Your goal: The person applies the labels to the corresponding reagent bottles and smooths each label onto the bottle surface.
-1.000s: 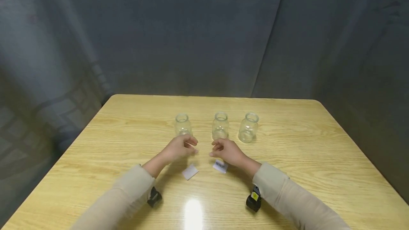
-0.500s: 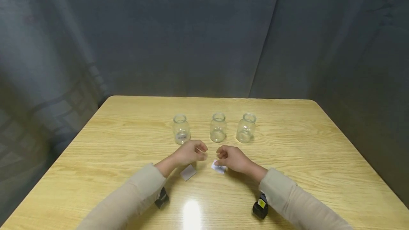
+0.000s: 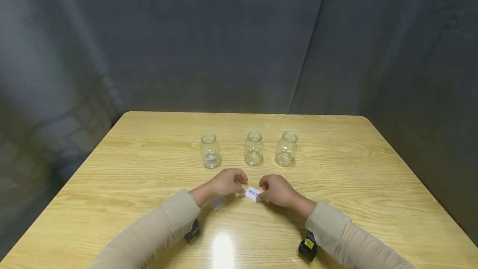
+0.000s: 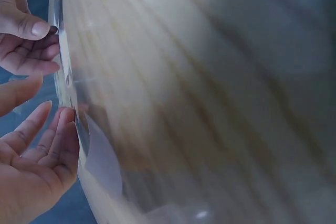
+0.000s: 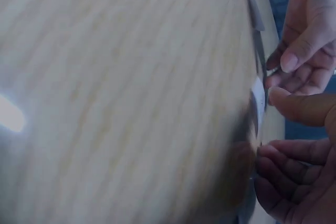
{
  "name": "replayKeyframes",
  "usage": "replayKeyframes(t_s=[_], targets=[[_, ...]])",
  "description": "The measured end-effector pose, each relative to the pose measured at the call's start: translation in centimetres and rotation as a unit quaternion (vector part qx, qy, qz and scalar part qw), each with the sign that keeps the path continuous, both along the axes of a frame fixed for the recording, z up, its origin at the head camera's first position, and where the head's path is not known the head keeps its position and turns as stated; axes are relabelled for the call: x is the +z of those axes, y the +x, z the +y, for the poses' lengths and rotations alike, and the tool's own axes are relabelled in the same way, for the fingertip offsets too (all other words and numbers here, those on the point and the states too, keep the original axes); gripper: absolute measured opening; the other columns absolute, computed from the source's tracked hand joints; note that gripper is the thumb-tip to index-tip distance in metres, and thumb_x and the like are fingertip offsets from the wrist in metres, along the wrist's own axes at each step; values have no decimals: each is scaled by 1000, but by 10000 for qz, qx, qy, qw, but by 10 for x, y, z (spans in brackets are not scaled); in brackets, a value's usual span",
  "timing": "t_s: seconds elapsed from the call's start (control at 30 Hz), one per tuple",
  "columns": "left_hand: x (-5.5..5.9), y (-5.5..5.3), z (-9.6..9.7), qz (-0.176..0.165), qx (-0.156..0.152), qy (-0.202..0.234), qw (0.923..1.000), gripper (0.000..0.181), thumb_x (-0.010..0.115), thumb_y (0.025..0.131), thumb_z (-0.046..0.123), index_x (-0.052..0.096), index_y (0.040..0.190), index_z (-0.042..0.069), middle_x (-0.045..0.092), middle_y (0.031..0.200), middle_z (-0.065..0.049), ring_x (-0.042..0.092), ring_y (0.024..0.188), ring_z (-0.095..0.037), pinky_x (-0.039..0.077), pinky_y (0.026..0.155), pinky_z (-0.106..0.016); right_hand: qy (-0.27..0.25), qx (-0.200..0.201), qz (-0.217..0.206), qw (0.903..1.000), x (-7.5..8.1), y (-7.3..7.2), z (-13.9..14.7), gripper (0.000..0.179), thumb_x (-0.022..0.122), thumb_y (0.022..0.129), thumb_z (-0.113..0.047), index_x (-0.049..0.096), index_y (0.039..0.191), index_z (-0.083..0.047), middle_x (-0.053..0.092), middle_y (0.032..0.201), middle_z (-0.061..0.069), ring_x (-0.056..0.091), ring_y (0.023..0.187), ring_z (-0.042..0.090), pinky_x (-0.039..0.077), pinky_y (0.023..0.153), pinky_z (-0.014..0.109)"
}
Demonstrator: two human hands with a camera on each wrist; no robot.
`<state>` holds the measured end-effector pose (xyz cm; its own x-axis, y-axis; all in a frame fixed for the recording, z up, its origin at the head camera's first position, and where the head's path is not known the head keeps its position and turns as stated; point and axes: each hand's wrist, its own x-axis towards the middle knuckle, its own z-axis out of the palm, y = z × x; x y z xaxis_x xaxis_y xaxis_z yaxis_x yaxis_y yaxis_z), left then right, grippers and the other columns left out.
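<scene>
Between my two hands lies a small white paper label (image 3: 252, 194) with dark print. My right hand (image 3: 278, 190) touches the label's right edge with its thumb, the other fingers bent and apart from the thumb. My left hand (image 3: 228, 182) is held at the label's left side, thumb tip close to it and fingers loosely curved. In the right wrist view the label (image 5: 257, 100) is seen nearly edge-on by the right thumb. A second pale label (image 3: 218, 202) lies below my left hand, partly covered by it, and also shows in the left wrist view.
Three clear glass jars stand in a row beyond my hands: the left jar (image 3: 210, 151) bears a printed label, the middle jar (image 3: 253, 149) and right jar (image 3: 286, 149) look plain. A white corner (image 3: 294, 189) shows behind my right hand. A grey curtain (image 3: 209, 40) hangs behind the wooden table (image 3: 149, 157).
Both hands have drawn back from near the jars toward the printed label. The right thumb has come onto its edge. The left jar's label has come into sight, and the second label is partly covered.
</scene>
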<state>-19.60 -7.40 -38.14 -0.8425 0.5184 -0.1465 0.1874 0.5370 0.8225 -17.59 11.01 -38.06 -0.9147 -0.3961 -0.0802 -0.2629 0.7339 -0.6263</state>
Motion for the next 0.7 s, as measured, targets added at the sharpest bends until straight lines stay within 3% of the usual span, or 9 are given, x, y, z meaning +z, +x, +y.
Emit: replayKeyframes(t_s=[0.3, 0.7], targets=[[1, -3, 8, -34, -106, -129, 9999, 28, 65, 71, 1, 55, 97, 0, 57, 92, -6, 54, 83, -18, 45, 75, -28, 362, -127, 347, 9987, -5, 1, -5, 23, 75, 62, -10, 56, 73, -2, 46, 64, -1, 42, 57, 12, 37, 50, 23], [-5, -8, 17, -34, -320, -206, 9993, 26, 65, 70, 1, 56, 95, 1, 59, 91, -5, 54, 86, -18, 44, 75, -28, 183, 18, 213, 9996, -7, -3, -4, 24, 74, 62, -5, 50, 68, -5, 46, 63, -2, 42, 57, 11, 37, 49, 22]])
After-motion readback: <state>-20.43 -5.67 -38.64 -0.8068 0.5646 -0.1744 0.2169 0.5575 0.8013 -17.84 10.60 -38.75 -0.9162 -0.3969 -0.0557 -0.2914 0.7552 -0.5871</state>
